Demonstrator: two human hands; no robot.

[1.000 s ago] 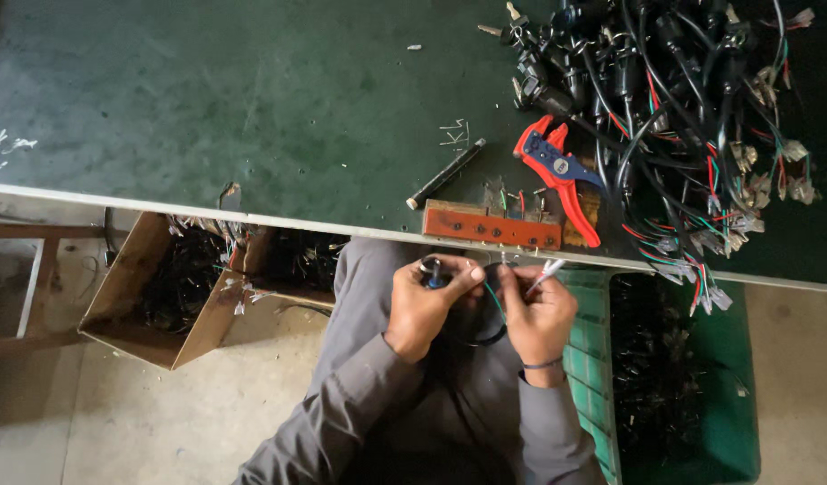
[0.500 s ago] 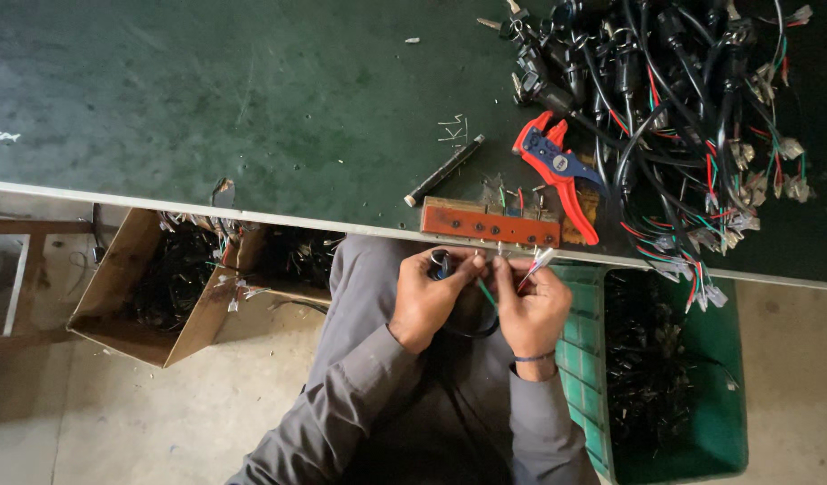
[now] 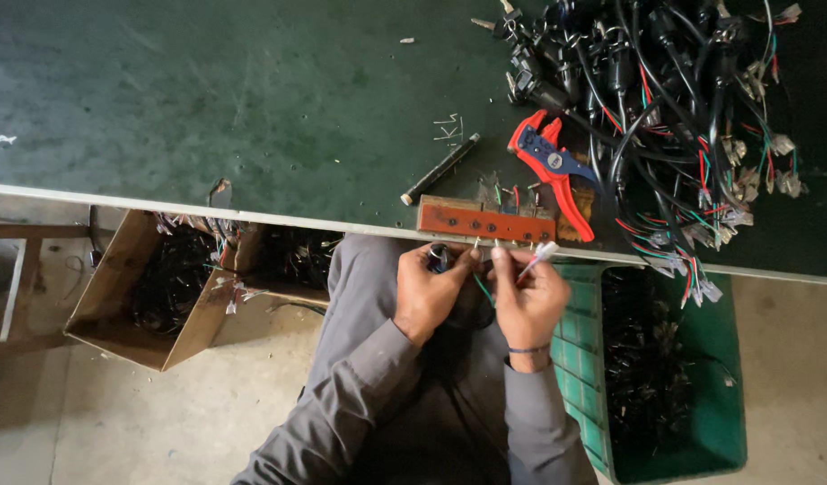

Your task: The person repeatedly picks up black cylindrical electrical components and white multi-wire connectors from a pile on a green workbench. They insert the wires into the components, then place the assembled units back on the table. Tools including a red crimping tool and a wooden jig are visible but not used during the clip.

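Observation:
My left hand [image 3: 429, 289] grips the black end of a wired part [image 3: 439, 257] just below the table's front edge. My right hand [image 3: 527, 296] pinches that part's thin wires, with a small white connector [image 3: 545, 250] sticking up between the fingers and a green wire [image 3: 481, 289] running between both hands. Both hands sit close together under an orange-red wooden block [image 3: 485, 224] with metal pins fixed at the table edge. My lap and grey sleeves are below.
A green-topped table [image 3: 252, 108] holds red wire strippers [image 3: 554, 168], a black rod [image 3: 440, 168] and a big tangle of black wired parts [image 3: 683, 99] at the right. Below, a cardboard box [image 3: 153, 287] at left and a green crate [image 3: 674, 377] at right hold more black parts.
Both hands have risen from my lap toward the orange-red block at the table edge, carrying the wired part with them. The things on the table have not moved.

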